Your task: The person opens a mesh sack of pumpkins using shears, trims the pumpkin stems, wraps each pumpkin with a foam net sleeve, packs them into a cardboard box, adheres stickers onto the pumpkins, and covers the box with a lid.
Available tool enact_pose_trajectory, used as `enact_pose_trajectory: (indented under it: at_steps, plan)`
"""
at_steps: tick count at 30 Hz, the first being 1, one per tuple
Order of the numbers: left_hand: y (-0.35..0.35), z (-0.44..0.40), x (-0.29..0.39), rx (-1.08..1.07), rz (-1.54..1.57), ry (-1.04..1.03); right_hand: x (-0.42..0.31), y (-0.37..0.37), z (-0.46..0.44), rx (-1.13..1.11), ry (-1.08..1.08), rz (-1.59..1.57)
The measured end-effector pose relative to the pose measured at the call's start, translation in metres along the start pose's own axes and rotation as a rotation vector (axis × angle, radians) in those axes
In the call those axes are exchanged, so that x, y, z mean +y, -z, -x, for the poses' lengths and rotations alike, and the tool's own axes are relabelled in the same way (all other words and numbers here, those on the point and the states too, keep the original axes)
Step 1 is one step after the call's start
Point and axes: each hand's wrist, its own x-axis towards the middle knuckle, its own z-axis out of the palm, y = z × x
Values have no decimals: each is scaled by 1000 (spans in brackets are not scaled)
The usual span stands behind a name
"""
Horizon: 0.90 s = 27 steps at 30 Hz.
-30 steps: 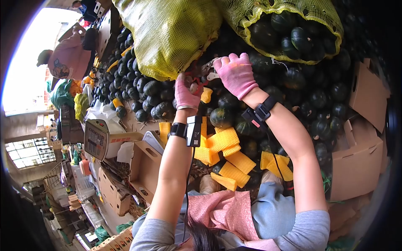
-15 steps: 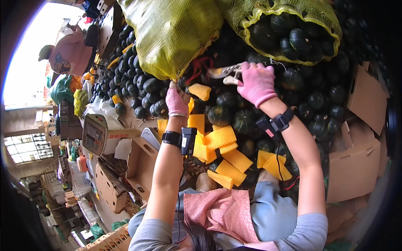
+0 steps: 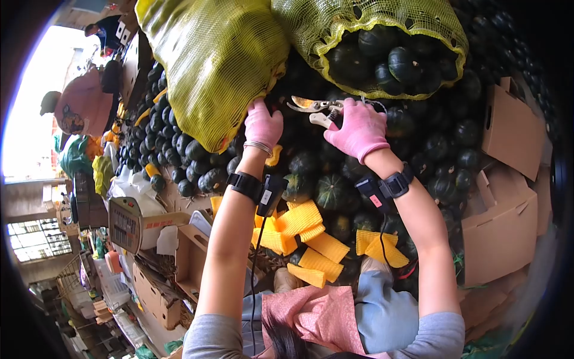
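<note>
My left hand (image 3: 263,124), in a pink glove, is closed at the right side of a full yellow mesh bag (image 3: 221,66), its fingertips partly hidden against the netting. The bag's narrow end droops to the left of that hand. In my right hand (image 3: 360,128), also pink-gloved, is a pair of pruning shears (image 3: 317,107) with pale handles, its blades pointing left toward the bag. Just beyond the right hand lies a second yellow mesh bag (image 3: 359,21), its mouth open on several dark green squashes (image 3: 404,64).
Dark green squashes (image 3: 332,190) cover the floor around me. Yellow foam sleeves (image 3: 299,220) lie near my feet. Cardboard boxes (image 3: 499,233) stand at the right. At the left are a weighing scale (image 3: 124,224), an open carton (image 3: 190,257) and another person (image 3: 84,105).
My left hand has shifted from the bag's gathered end to its side, and that end now hangs lower left. The shears stay in my right hand, blades now clearly apart. The view has shifted slightly.
</note>
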Motion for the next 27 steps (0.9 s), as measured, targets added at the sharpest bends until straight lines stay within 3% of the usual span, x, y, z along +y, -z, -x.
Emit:
enact_pose_trajectory:
  at_steps: [2,4,6,8,12,18,27]
  plan:
    - [1,-16,-2,-37,-24,9,5,-2,-2,10,11,-19]
    - [-5,-36,-22,-93,169,-67,5,0,0,10,24,-26]
    - [8,-48,-21,-392,456,198,7,0,0,22,43,-19]
    - [20,-45,-18,-419,537,198,9,-2,-1,44,67,-2]
    - [13,-17,-10,-120,233,-68,17,5,0,-1,31,-102]
    - [29,-6,1,-127,191,-150,25,6,12,-214,50,-403]
    - [-6,23,-6,45,272,-183,-1,-8,-17,-354,26,-440]
